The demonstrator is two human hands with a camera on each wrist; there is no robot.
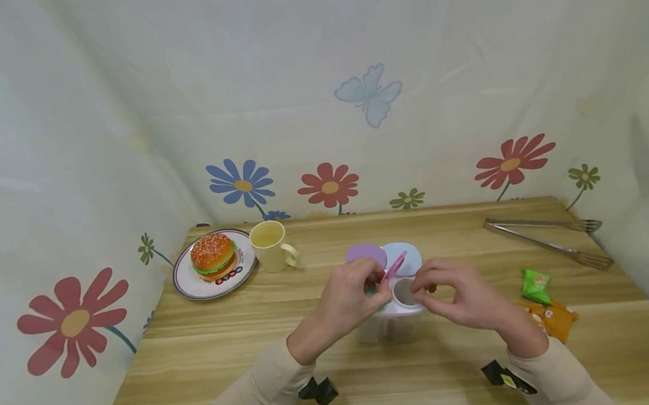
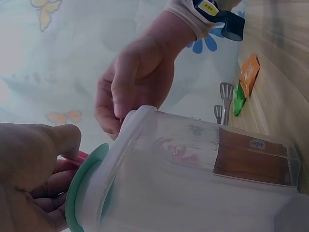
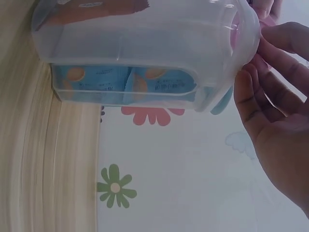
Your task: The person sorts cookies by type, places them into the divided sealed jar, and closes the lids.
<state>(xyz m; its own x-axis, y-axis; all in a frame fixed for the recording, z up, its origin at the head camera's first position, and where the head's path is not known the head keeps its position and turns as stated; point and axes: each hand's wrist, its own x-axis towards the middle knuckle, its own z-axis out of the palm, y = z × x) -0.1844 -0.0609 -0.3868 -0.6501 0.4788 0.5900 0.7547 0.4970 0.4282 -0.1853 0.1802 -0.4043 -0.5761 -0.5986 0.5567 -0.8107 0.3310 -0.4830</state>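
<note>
A clear storage container point(image 1: 401, 326) with a white top and several round coloured lids stands in the middle of the table. My left hand point(image 1: 351, 293) pinches the raised pink lid point(image 1: 395, 265) between thumb and fingers, beside the green lid point(image 2: 82, 188). At the rim of the uncovered compartment, my right hand point(image 1: 459, 290) touches the white top with loosely bent fingers; I see nothing held in them. Through the clear wall, a brown packet point(image 2: 251, 157) shows in one compartment and blue packets point(image 3: 120, 84) in another. Purple point(image 1: 366, 256) and light blue point(image 1: 404, 258) lids lie closed behind.
At the back left are a plate point(image 1: 185, 278) bearing a toy hamburger point(image 1: 213, 256) and a yellow mug point(image 1: 272, 247). To the right lie metal tongs point(image 1: 542, 237), a green packet point(image 1: 535, 285) and an orange packet point(image 1: 559, 319). A floral curtain surrounds the table.
</note>
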